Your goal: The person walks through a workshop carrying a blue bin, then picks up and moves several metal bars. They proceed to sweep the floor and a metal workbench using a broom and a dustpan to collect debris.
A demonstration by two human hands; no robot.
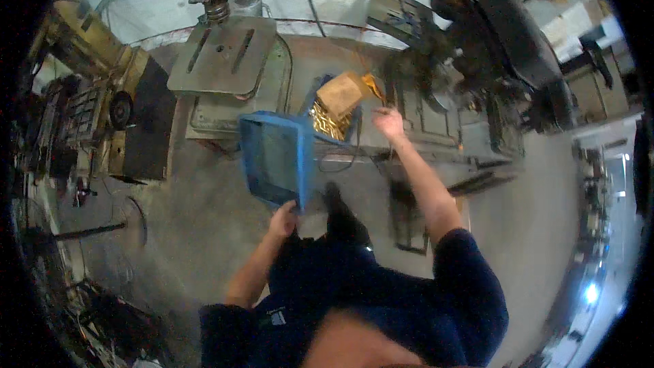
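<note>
My left hand (283, 219) grips the near rim of a blue plastic crate (304, 157), which is tilted so that its grey-green inside shows. The crate is held off the floor, in front of the bench. My right hand (388, 123) is over the bench with its fingers drawn together; what they hold, if anything, is too small and blurred to make out. Just left of it, a blue bin holds many brass-coloured metal parts (330, 125), with a brown cardboard piece (342, 93) lying on top. An orange-yellow object (372, 84) is beside the cardboard.
A drill press with a slotted metal table (222, 54) stands at the back left of the bench. Another dark machine (436, 61) is on the right. A yellowish cabinet with a dark side (143, 116) stands at left. Cables run along the wall.
</note>
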